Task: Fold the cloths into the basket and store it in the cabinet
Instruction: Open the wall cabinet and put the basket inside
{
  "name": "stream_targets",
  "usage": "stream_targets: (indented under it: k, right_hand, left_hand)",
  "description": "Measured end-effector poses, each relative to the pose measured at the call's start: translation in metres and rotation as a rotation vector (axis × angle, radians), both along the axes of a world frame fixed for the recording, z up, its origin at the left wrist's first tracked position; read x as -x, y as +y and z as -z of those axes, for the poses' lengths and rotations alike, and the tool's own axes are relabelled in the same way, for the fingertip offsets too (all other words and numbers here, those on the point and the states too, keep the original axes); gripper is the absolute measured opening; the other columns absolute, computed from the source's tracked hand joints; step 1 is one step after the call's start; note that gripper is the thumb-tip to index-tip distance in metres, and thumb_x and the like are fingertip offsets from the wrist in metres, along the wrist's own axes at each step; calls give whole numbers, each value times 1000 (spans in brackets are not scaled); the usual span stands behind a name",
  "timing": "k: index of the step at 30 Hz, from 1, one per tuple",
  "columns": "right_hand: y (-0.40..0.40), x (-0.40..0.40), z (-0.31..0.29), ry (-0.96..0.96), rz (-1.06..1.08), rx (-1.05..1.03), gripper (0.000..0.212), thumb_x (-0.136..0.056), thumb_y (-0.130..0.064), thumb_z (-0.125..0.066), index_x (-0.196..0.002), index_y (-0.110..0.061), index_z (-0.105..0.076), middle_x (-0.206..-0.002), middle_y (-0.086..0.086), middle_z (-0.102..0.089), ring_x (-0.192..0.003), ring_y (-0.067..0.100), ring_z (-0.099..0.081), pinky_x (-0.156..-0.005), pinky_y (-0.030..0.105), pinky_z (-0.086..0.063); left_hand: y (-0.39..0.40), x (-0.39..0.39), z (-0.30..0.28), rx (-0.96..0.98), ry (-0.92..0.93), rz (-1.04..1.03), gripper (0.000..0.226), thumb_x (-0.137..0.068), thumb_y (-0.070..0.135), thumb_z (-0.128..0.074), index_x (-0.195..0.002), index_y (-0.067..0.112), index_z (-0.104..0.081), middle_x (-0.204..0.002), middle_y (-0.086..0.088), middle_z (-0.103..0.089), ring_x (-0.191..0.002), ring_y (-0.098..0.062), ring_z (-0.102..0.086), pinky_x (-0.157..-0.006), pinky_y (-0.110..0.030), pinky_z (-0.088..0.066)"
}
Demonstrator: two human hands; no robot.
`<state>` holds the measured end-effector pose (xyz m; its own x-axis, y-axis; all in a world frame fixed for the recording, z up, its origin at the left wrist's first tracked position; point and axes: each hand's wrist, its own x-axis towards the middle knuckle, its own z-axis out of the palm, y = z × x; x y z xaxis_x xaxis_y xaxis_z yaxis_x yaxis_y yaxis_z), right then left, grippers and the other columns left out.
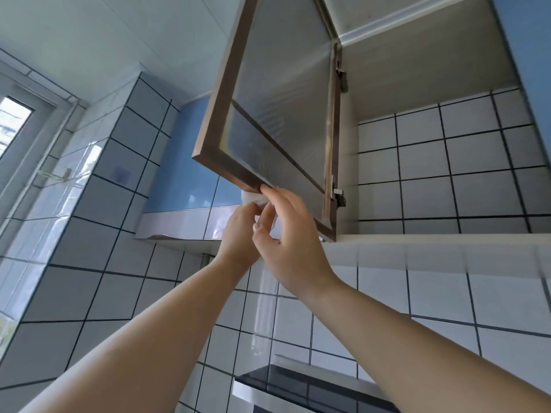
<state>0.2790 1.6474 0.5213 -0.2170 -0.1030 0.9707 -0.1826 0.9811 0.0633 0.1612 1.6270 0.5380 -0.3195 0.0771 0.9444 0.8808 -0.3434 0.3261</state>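
Observation:
I am looking up at the wall cabinet, which shows bare shelves and a tiled back wall. Its brown-framed frosted-glass door is swung out to the left. Both of my hands are raised to the door's lower edge. My left hand has its fingers curled round a small white cloth just under the frame. My right hand reaches up beside it, its fingertips touching the bottom of the frame and the white cloth. No basket is in view.
A glossy blue range hood hangs to the left of the door. A window is at the far left. A black-topped appliance sits below. A blue cabinet panel borders the opening on the right.

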Motion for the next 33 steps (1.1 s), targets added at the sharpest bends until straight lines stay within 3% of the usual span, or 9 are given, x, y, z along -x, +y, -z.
stream_targets:
  k: [3, 7, 9, 13, 15, 18, 24, 29, 33]
  right_hand:
    - [5, -4, 3, -4, -52, 37, 53, -88, -16, -56, -138, -18, -41, -139, 0, -44, -130, 12, -40, -109, 40, -35]
    - [15, -10, 9, -25, -7, 69, 56, -90, -18, -57, -141, -23, -35, -144, -4, -38, -132, 7, -36, -101, 11, -29]
    - [22, -13, 9, -40, 10, 86, 57, -91, -20, -57, -142, -24, -33, -146, -6, -35, -133, 4, -32, -97, 5, -24]
    - [34, -26, 16, -39, 2, 172, 56, -92, -20, -55, -142, -26, -32, -144, -9, -34, -118, -10, -28, -80, -11, -22]
    - [39, -35, 23, -56, -8, 228, 55, -92, -21, -55, -142, -29, -32, -144, -9, -33, -119, -9, -28, -80, -8, -24]
    - [44, -53, 38, -93, -21, 313, 54, -93, -22, -53, -142, -28, -32, -145, -7, -32, -126, -4, -29, -95, 11, -24]
    - [53, -97, 81, -179, 9, 405, 53, -93, -25, -53, -141, -28, -32, -147, -6, -31, -133, 5, -30, -97, 19, -24]
    - [62, -141, 115, -254, -9, 492, 52, -92, -25, -53, -140, -27, -34, -147, -6, -33, -135, 8, -30, -101, 22, -26]
    - [64, -181, 158, -324, -46, 561, 50, -92, -24, -54, -139, -26, -37, -146, -5, -36, -135, 9, -33, -106, 25, -27]
  left_hand:
    - [2, -9, 5, -18, -49, 106, 19, -91, 41, -52, -76, 37, -62, -69, 19, -63, -73, -1, -61, -66, -23, -49]
    - [-4, -17, 8, 11, -90, 179, 39, -88, 49, -55, -108, 16, -61, -102, 5, -67, -102, -12, -62, -88, -40, -51]
    - [-9, -20, 8, 11, -144, 222, 47, -87, 48, -57, -120, 15, -54, -121, -1, -62, -116, -17, -57, -98, -46, -47]
    - [-18, -21, 24, -15, -238, 258, 70, -85, 45, -61, -143, 26, -26, -146, 5, -39, -126, -11, -46, -91, -26, -41]
    - [-22, -23, 40, -10, -264, 288, 78, -86, 41, -63, -147, 29, -17, -144, 7, -39, -121, -8, -48, -78, -15, -40]
    - [-29, -30, 67, 25, -317, 301, 78, -86, 37, -64, -148, 30, -16, -129, 14, -44, -114, -5, -49, -67, -9, -37]
    - [-44, -61, 117, 130, -379, 229, 74, -86, 37, -64, -146, 28, -22, -133, 8, -49, -114, -5, -54, -71, -11, -38]
    - [-55, -109, 144, 195, -405, 159, 74, -85, 41, -64, -146, 30, -24, -134, 12, -48, -99, 10, -52, -66, -9, -37]
    - [-71, -156, 180, 240, -465, 119, 74, -85, 42, -63, -147, 31, -24, -138, 10, -46, -104, 4, -52, -69, -11, -39]
